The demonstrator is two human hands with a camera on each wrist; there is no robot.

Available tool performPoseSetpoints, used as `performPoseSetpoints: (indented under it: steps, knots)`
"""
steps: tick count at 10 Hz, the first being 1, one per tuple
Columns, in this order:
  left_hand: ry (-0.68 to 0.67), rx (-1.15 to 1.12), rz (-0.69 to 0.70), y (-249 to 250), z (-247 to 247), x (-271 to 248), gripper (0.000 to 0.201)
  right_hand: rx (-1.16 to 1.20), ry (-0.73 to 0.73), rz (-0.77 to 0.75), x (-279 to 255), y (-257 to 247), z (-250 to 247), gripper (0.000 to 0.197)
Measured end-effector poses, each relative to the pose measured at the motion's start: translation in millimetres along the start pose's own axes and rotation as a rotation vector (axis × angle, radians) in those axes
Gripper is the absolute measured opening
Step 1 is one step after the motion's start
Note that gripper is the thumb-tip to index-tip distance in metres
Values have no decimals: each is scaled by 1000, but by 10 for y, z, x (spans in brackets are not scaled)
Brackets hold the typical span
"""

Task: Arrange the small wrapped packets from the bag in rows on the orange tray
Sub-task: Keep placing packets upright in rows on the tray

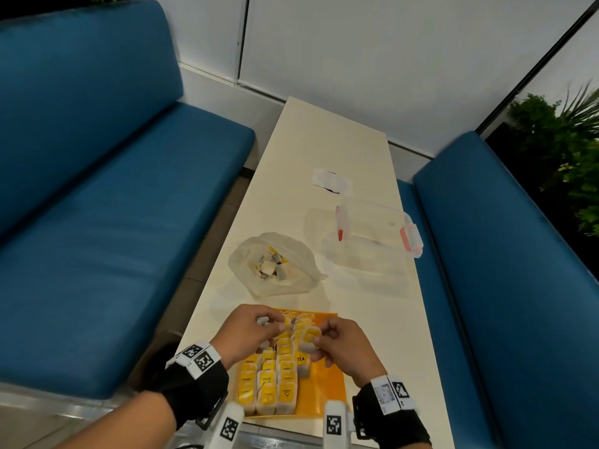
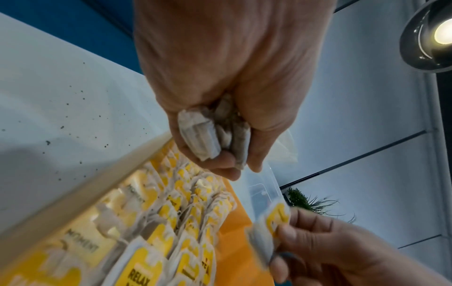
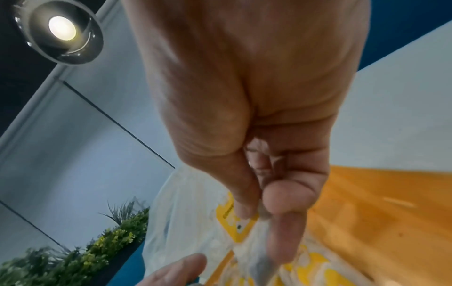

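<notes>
Left hand (image 1: 249, 328) hides its packets (image 2: 208, 133), perhaps three, over tray (image 1: 327, 384).

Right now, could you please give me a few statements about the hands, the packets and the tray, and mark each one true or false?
1. The left hand grips a bunch of packets. True.
2. The right hand is idle and holds nothing. False: it pinches a single packet over the tray.
3. The orange tray already holds rows of yellow-labelled packets. True.
4. The plastic bag has no packets left in it. False: some show through its open mouth.
5. The clear container stands on the tray. False: it sits on the table, beyond the tray and beside the bag.
</notes>
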State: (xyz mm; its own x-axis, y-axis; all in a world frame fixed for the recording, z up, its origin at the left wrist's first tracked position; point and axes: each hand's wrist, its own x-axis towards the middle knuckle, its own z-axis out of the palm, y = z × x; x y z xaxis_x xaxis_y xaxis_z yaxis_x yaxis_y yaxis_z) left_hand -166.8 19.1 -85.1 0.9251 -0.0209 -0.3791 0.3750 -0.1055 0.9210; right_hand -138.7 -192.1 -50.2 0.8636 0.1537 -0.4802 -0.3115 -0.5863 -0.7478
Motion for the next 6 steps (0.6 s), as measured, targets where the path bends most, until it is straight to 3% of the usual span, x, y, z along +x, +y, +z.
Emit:
performPoseSetpoints:
  steps: [2,3,4,6]
  knots:
    - [22,-85,-61,-33,-21,33,4,-247,-72,204,37,177,48,10]
    - [32,-99,-68,-41,-13,51,5,-422,-95,230,90,200,151,15]
    - [42,-100,-62,-38,-8,64,18,-570,-113,233,147,224,242,12]
    - [51,-87,-124,-41,-10,106,55,-492,-130,299,136,241,360,29]
